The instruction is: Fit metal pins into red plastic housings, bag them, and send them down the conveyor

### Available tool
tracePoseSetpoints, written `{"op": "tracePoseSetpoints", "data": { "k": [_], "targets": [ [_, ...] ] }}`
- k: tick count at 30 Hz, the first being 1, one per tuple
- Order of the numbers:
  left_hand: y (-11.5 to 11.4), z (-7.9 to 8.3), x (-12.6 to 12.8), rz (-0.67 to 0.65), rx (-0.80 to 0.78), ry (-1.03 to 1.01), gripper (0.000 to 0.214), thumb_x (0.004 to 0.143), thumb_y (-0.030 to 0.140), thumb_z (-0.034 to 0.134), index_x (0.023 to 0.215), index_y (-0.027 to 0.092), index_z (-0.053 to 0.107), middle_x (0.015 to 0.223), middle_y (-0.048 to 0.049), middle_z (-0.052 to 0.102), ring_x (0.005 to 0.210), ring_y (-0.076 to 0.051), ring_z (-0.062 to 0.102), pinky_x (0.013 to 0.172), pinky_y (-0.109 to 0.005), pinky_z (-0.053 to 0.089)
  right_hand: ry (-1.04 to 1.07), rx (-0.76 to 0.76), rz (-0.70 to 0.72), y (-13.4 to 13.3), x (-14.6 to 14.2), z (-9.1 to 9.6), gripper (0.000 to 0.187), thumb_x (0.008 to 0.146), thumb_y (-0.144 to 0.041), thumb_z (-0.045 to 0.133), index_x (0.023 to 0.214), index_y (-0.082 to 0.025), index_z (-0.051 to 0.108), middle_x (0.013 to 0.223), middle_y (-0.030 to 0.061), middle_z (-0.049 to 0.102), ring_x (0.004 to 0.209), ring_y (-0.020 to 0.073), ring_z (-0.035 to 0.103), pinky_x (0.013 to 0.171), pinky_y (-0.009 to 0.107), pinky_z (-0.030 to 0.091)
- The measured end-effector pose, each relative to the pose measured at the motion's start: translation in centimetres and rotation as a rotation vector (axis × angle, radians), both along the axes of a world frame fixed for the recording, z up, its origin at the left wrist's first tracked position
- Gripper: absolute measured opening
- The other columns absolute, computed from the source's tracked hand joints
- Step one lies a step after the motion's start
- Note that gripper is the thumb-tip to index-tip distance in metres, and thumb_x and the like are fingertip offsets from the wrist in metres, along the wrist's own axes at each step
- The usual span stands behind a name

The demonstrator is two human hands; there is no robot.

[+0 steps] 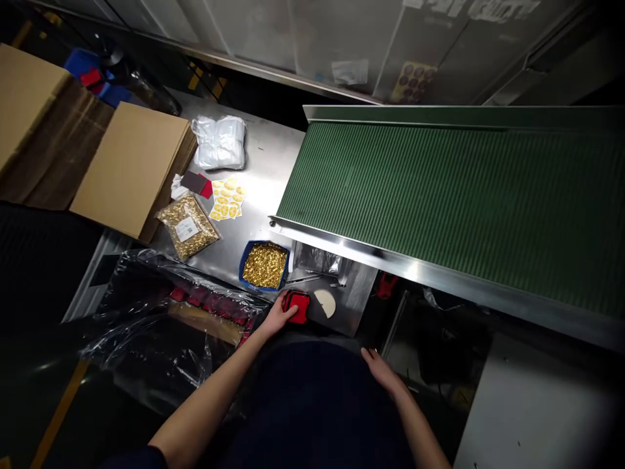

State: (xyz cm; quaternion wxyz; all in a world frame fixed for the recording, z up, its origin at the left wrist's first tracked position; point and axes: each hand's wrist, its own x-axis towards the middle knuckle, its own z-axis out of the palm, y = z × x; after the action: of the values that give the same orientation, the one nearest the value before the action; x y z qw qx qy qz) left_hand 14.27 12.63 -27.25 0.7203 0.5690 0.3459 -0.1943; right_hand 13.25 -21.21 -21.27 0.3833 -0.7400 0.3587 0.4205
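My left hand (pixel 278 317) grips a small red box (pixel 297 306) at the near edge of the steel table (pixel 266 163), thumb on top. Just beyond the red box stands a blue tray of small gold parts (pixel 264 265). A white half-round piece (pixel 325 303) lies right of the red box, with tweezers (pixel 312 279) and a clear plastic bag (pixel 319 259) behind it. My right hand (pixel 383 371) hangs lower down by my body, fingers loosely stretched, holding nothing.
A green conveyor belt (pixel 459 189) runs along the right. On the table lie a bag of gold parts (pixel 188 226), a yellow sticker sheet (pixel 227 198), white bags (pixel 219 142) and flat cardboard (pixel 131 169). A black plastic-lined bin with red items (pixel 161 326) sits at left.
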Motion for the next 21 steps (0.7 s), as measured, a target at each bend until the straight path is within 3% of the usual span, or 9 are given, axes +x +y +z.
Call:
{"op": "tracePoseSetpoints", "data": {
  "k": [3,5,8,12,16,21],
  "targets": [
    [0.1,-0.4,0.3,-0.063,0.103,-0.056,0.039,0.088,0.025,0.071,0.125,0.017,0.061,0.13,-0.0095,0.063,0.122,-0.028,0.058,0.108,-0.055,0.043,-0.118,0.061,0.228,3.9,3.4,2.6,0.01,0.086,-0.029,0.073,0.082,-0.02,0.071,0.08,0.0027,0.073,0.079,0.0205,0.069,0.08,0.034,0.053],
    [-0.2,-0.2,0.5,-0.098,0.152,-0.092,0.041,0.088,0.027,0.072,0.126,0.017,0.061,0.129,-0.0095,0.063,0.121,-0.028,0.058,0.109,-0.056,0.041,-0.26,0.106,0.341,8.1,7.2,2.9,0.014,0.094,-0.036,0.062,0.094,-0.025,0.072,0.086,0.0017,0.075,0.079,0.019,0.07,0.078,0.029,0.051],
    [-0.9,0.1,0.7,-0.124,0.224,-0.134,0.047,0.085,0.029,0.075,0.127,0.017,0.06,0.131,-0.0105,0.061,0.125,-0.03,0.055,0.113,-0.057,0.036,-0.44,0.041,0.478,15.2,13.5,1.6,0.023,0.101,-0.036,0.051,0.104,-0.023,0.07,0.102,0.006,0.073,0.097,0.02,0.069,0.091,0.032,0.049],
    [-1.3,0.4,1.0,-0.105,0.323,-0.154,0.05,0.083,0.035,0.075,0.128,0.019,0.061,0.139,-0.0129,0.055,0.136,-0.034,0.042,0.119,-0.058,0.022,-0.527,-0.099,0.624,21.6,18.6,-1.5,0.027,0.099,-0.035,0.059,0.117,-0.016,0.064,0.119,0.0102,0.067,0.106,0.0224,0.065,0.096,0.044,0.051],
    [-1.5,1.6,1.1,-0.063,0.367,-0.162,0.048,0.081,0.034,0.075,0.125,0.021,0.063,0.132,-0.0147,0.057,0.136,-0.038,0.041,0.12,-0.055,0.018,-0.53,-0.165,0.727,22.9,20.0,-3.5,0.028,0.098,-0.035,0.062,0.119,-0.017,0.064,0.123,0.0092,0.064,0.108,0.0224,0.064,0.094,0.044,0.054],
    [-1.1,5.8,0.0,-0.05,0.388,-0.234,0.046,0.086,0.035,0.07,0.13,0.024,0.061,0.131,-0.0135,0.058,0.133,-0.036,0.044,0.12,-0.047,0.024,-0.52,-0.19,0.752,21.9,20.1,-3.6,0.026,0.098,-0.036,0.061,0.115,-0.017,0.065,0.118,0.0078,0.066,0.104,0.0213,0.065,0.093,0.044,0.054]
  ]
}}
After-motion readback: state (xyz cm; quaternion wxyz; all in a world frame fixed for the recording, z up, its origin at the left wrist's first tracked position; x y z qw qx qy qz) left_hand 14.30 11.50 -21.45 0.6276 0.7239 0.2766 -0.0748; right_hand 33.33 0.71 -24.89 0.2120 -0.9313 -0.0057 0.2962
